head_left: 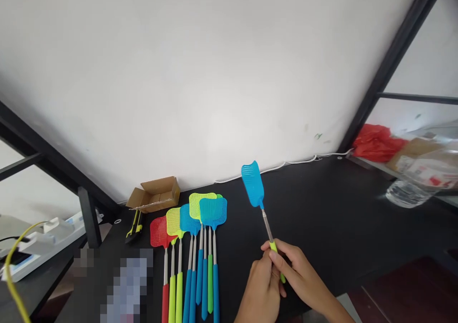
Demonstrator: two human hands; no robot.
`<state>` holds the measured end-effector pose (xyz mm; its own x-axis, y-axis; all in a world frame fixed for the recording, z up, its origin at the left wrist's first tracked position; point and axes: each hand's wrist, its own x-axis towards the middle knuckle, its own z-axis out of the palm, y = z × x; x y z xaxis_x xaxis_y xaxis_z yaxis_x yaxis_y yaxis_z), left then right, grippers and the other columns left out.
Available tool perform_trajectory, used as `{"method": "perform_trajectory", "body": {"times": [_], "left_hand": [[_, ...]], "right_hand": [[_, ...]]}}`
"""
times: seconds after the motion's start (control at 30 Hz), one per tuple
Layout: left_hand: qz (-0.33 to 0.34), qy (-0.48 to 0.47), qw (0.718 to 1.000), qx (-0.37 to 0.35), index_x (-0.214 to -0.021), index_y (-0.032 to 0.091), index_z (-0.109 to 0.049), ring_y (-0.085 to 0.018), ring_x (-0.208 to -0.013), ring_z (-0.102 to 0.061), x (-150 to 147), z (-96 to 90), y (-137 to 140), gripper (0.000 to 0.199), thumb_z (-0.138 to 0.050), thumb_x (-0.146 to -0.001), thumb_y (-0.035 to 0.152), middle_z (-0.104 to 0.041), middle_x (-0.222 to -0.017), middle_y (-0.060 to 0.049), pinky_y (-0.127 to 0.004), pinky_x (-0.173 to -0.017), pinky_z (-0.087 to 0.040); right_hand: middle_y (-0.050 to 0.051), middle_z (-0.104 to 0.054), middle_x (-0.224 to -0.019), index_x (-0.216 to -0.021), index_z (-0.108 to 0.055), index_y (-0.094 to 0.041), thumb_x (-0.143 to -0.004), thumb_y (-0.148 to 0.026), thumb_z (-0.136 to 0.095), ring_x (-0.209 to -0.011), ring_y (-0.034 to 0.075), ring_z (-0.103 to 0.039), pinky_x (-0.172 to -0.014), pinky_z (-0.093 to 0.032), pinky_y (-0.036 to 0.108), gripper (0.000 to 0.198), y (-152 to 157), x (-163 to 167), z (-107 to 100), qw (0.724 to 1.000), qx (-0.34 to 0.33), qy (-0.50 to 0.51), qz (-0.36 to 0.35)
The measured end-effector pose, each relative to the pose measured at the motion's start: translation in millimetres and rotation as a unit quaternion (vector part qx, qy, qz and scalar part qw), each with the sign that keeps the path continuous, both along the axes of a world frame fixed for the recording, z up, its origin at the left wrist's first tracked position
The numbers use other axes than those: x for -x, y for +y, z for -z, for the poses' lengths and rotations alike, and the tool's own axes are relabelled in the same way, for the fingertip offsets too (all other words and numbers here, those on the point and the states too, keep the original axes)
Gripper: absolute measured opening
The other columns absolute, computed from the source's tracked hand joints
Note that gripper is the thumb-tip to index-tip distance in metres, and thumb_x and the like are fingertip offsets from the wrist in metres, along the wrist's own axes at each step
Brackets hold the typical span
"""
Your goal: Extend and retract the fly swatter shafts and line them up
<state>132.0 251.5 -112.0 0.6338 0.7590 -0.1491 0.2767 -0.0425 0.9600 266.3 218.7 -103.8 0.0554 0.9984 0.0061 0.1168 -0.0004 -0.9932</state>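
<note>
A telescopic fly swatter with a blue head, a metal shaft and a yellow-green grip is held upright, leaning a little to the left. My right hand pinches the grip between thumb and fingers. Around the lower grip, my left hand is closed, touching the right; its fingertips are partly hidden. To the left, several more fly swatters lie side by side and overlapping on the black tabletop: a red one, yellow-green ones, a green-handled one and blue ones.
An open cardboard box stands by the wall, with a black and yellow tool before it. A white power strip and yellow cable are at left. Black frame posts flank the table. A red bag and clear plastic packaging are at right.
</note>
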Motion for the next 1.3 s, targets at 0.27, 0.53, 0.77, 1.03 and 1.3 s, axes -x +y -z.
{"method": "perform_trajectory", "body": {"times": [0.27, 0.53, 0.77, 1.03, 1.3], "left_hand": [[-0.040, -0.089, 0.994, -0.048, -0.108, 0.013, -0.058, -0.009, -0.042, -0.046, -9, -1.6, -2, 0.044, -0.032, -0.100, 0.048, -0.050, -0.056, 0.003, -0.018, -0.041, -0.036], [-0.050, -0.068, 0.986, -0.146, -0.100, 0.014, -0.059, -0.010, -0.041, -0.048, -11, 6.9, -3, 0.034, -0.032, -0.099, 0.036, -0.053, -0.054, 0.002, -0.020, -0.044, -0.038], [-0.066, -0.042, 0.971, -0.226, -0.078, 0.016, -0.056, -0.012, -0.051, -0.055, -14, 10.5, -2, 0.030, -0.035, -0.095, 0.027, -0.057, -0.056, 0.000, -0.023, -0.057, -0.041], [-0.088, 0.011, 0.960, -0.266, -0.072, 0.016, -0.056, -0.015, -0.060, -0.054, -15, 5.6, -8, 0.031, -0.036, -0.093, 0.026, -0.059, -0.062, -0.002, -0.025, -0.061, -0.040], [-0.108, -0.006, 0.945, -0.308, -0.078, 0.017, -0.058, -0.012, -0.063, -0.054, -16, 5.5, -11, 0.018, -0.051, -0.088, 0.030, -0.062, -0.070, 0.001, -0.024, -0.064, -0.038]], "right_hand": [[0.004, -0.066, -0.090, -0.118, -0.063, -0.021, -0.095, -0.046, -0.050, -0.074, 0.018, -0.065, -0.065, -0.052, 0.027, 0.035, 0, -10, 2, 0.995, -0.089, -0.029, -0.024], [0.005, -0.070, -0.095, -0.112, -0.065, -0.022, -0.092, -0.047, -0.054, -0.083, 0.021, -0.066, -0.072, -0.053, 0.030, 0.034, 0, -13, 16, 0.983, -0.173, -0.064, 0.005], [0.006, -0.071, -0.091, -0.102, -0.068, -0.019, -0.087, -0.043, -0.060, -0.080, 0.021, -0.066, -0.071, -0.051, 0.031, 0.029, 4, -16, 20, 0.979, -0.200, -0.045, 0.005], [0.006, -0.071, -0.086, -0.097, -0.070, -0.018, -0.086, -0.049, -0.058, -0.073, 0.020, -0.065, -0.066, -0.050, 0.030, 0.035, 4, -17, 25, 0.976, -0.207, -0.058, 0.021], [0.004, -0.067, -0.080, -0.101, -0.070, -0.016, -0.089, -0.048, -0.050, -0.071, 0.019, -0.062, -0.065, -0.048, 0.029, 0.039, 9, -19, 30, 0.981, -0.184, -0.038, 0.049]]}}
